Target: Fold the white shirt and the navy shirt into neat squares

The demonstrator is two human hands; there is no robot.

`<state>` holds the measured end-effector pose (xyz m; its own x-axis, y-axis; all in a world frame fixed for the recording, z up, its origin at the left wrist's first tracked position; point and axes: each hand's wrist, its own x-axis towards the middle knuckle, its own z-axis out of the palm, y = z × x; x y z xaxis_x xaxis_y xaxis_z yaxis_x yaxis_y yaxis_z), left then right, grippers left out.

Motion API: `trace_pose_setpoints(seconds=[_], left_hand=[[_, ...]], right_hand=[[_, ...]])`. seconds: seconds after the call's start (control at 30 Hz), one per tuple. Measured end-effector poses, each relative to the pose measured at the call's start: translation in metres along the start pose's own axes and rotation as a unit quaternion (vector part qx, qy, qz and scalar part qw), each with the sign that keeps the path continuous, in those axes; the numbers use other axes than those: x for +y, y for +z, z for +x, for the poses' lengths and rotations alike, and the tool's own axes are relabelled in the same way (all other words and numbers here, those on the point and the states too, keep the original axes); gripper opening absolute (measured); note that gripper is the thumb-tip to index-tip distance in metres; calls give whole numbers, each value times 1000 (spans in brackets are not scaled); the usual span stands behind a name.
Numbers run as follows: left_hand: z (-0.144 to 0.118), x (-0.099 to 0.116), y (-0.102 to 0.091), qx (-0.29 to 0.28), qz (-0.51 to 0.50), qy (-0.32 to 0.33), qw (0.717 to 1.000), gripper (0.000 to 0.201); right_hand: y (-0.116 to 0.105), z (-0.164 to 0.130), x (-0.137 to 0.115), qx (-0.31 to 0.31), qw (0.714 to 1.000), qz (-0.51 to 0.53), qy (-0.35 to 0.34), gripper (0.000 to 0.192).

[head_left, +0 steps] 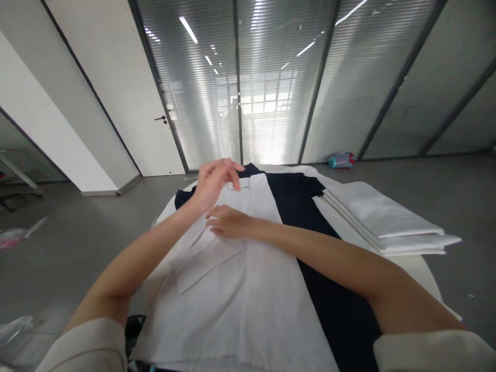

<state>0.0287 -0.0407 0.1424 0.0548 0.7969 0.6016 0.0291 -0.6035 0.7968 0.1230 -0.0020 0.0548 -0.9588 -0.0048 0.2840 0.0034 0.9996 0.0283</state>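
Note:
A white shirt [240, 289] lies flat on a dark navy garment [329, 289], both spread over a white table [420, 268]. My right hand [228, 221] rests palm down on the white shirt near its chest pocket. Just above the cloth, near the collar, my left hand [215, 181] hovers with loose, spread fingers and holds nothing.
A stack of folded white cloth [387, 217] sits on the table's right side. Beyond it, a teal and red bottle [341, 160] lies on the grey floor by the glass wall with blinds. A white door [127, 88] stands at the back left. Plastic scraps litter the floor at left.

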Motion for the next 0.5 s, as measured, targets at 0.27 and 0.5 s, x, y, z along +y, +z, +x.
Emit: trace_pose_setpoints(seconds=[0.27, 0.5], left_hand=[[42, -102, -118, 63, 305, -402, 861, 18], [29, -141, -136, 101, 299, -457, 832, 14]], right_hand=[[4, 28, -143, -40, 942, -18, -333, 30], [17, 46, -159, -62, 951, -26, -303, 25]])
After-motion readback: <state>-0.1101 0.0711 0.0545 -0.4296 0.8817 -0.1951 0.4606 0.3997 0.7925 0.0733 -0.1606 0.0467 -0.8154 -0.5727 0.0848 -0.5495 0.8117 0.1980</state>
